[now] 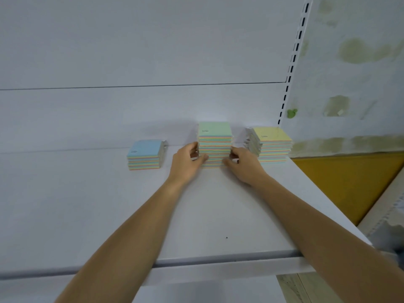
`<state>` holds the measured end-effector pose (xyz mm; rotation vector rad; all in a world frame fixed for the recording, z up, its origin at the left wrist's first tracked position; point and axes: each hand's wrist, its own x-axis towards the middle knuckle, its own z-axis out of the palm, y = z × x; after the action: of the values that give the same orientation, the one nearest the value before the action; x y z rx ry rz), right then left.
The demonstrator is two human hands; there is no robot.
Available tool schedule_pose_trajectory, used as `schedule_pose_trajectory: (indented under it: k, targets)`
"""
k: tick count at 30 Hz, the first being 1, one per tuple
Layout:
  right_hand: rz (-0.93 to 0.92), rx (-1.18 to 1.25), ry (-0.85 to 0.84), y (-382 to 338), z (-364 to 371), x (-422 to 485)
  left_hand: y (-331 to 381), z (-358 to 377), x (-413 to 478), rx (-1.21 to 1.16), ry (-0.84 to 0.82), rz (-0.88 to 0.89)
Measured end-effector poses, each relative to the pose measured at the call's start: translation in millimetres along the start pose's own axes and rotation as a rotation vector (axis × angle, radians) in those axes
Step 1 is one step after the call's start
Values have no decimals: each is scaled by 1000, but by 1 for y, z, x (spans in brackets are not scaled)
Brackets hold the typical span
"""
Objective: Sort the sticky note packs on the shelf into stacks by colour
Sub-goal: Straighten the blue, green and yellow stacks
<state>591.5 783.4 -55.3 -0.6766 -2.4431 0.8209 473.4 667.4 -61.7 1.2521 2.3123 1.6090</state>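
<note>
Three stacks of sticky note packs stand at the back of the white shelf. A short blue-topped stack is on the left. A tall green-topped stack stands in the middle. A yellow-topped stack is on the right, near the shelf's end. My left hand presses against the lower left side of the green stack. Against its lower right side rests my right hand. Both hands grip the bottom packs of that stack between them.
The shelf's back panel rises behind the stacks. A slotted upright post marks the right end. Beyond it are a stained wall and a yellow panel. The shelf's front lip runs below my forearms.
</note>
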Motion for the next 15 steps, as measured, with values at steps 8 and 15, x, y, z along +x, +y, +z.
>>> schedule_pose_trajectory:
  k: [8, 15]
  targets:
    - [57, 179, 19, 1, -1, -1, 2, 1, -1, -57, 40, -5]
    - [104, 296, 2, 1, -5, -1, -4, 0, 1, -94, 5, -157]
